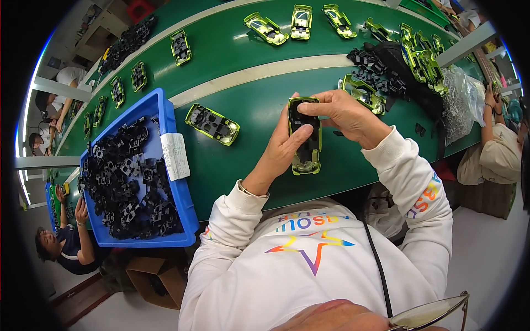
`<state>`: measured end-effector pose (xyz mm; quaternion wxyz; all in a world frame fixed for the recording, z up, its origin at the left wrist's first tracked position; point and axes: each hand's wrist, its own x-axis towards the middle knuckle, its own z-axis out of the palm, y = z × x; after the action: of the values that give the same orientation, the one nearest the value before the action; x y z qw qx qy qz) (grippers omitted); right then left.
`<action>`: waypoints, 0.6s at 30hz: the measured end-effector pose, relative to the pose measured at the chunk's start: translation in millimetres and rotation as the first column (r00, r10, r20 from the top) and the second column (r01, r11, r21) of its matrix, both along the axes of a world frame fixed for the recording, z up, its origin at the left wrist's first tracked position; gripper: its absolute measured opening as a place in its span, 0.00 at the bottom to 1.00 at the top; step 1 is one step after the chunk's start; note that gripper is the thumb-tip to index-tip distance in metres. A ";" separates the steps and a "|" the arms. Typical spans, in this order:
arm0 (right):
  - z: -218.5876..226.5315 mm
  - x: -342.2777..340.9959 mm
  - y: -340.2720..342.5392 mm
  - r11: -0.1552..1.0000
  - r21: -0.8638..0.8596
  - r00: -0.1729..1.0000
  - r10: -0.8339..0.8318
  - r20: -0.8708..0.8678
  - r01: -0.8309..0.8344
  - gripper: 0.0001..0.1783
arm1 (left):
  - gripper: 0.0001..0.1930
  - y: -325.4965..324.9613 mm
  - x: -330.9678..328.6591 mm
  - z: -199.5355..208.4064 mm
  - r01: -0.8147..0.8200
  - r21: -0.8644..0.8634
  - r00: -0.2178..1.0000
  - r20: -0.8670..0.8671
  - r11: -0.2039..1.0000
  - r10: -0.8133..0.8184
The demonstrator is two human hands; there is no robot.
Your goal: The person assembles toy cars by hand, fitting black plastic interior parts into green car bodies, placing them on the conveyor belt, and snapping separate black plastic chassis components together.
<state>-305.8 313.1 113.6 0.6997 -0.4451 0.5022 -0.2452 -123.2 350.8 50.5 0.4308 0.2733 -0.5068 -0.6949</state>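
My left hand (pixel 283 148) is wrapped round a lime-green toy car shell (pixel 307 164) over the green bench, its thumb lying on the black insert inside. The shell's open underside faces up. At the shell's far end, the bent thumb and forefinger of my right hand (pixel 345 115) press on the black insert and rim. Whether a small loose part sits between those fingertips is hidden. Another green shell with a black insert (pixel 212 124) lies to the left of my hands. A further green shell (pixel 362 94) rests just beyond my right hand.
A blue crate (pixel 190 212) full of black plastic parts stands at the left. More black parts (pixel 378 69) are heaped at the back right, near a clear plastic bag (pixel 461 102). Beyond a pale divider (pixel 248 77), several green car shells (pixel 301 23) line the green belt. Other people work around.
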 end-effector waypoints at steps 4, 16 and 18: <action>-5.8 -6.7 -0.6 0.996 -0.053 0.997 -0.074 -0.009 0.073 0.21 | 0.29 -7.0 -9.3 11.9 0.018 0.185 0.999 -0.035 0.983 -0.012; -13.1 -128.1 85.1 0.776 -0.630 0.808 -0.397 -0.436 0.041 0.11 | 0.20 -44.9 -8.0 5.2 -0.308 0.257 0.942 -0.049 0.916 0.331; -19.0 -112.6 94.6 0.694 -0.715 0.797 -0.384 -0.466 -0.083 0.10 | 0.19 -43.9 -14.5 6.1 -0.272 0.245 0.956 -0.046 0.931 0.291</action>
<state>-418.4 407.7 94.7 0.2622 -0.6848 0.5953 -0.3287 -137.7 306.9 56.6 0.5107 0.3636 -0.3584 -0.6917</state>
